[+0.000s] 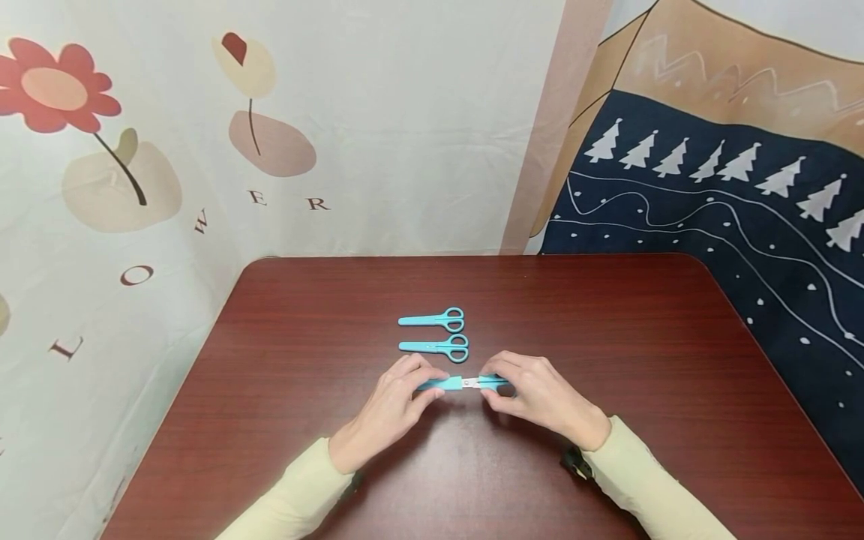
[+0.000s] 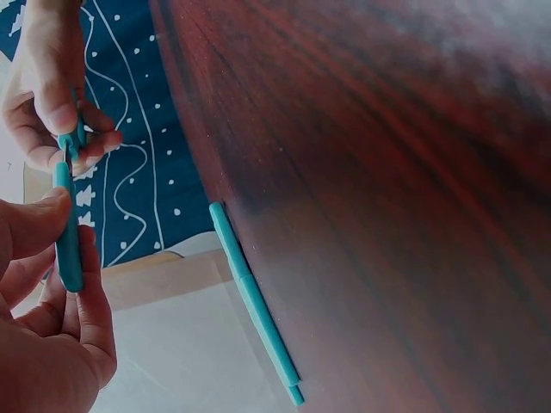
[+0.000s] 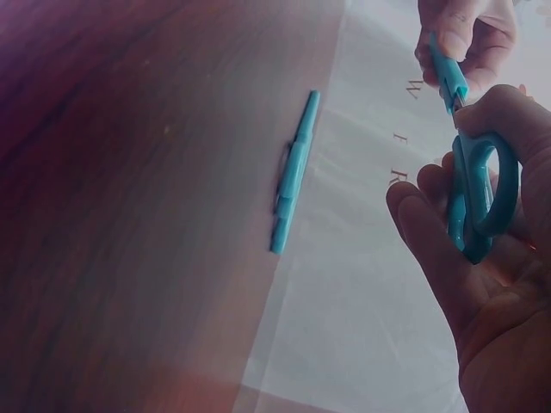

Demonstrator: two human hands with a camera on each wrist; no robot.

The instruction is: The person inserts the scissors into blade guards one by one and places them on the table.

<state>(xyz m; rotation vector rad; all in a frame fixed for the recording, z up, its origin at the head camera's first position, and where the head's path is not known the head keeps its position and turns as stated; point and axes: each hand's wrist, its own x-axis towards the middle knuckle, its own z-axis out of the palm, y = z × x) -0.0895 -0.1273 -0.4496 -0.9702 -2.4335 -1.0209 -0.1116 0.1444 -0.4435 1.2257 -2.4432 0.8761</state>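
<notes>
Between the two hands is a pair of scissors (image 3: pixel 472 185) with turquoise handles, its blades partly inside a turquoise blade cover (image 1: pixel 451 383). A short stretch of bare metal shows between cover and handles. My left hand (image 1: pixel 398 394) pinches the cover between thumb and fingers; the left wrist view shows the cover (image 2: pixel 67 232) in that grip. My right hand (image 1: pixel 536 390) holds the scissors by the handles, thumb near the pivot in the right wrist view. Both hands are above the table, just in front of two other scissors.
Two more turquoise scissors, one farther (image 1: pixel 432 320) and one nearer (image 1: pixel 435 347), lie side by side with covers on, handles to the right. They rest on a dark red-brown wooden table (image 1: pixel 304 315). Behind it hangs a printed cloth (image 1: pixel 405 135) with flowers and letters.
</notes>
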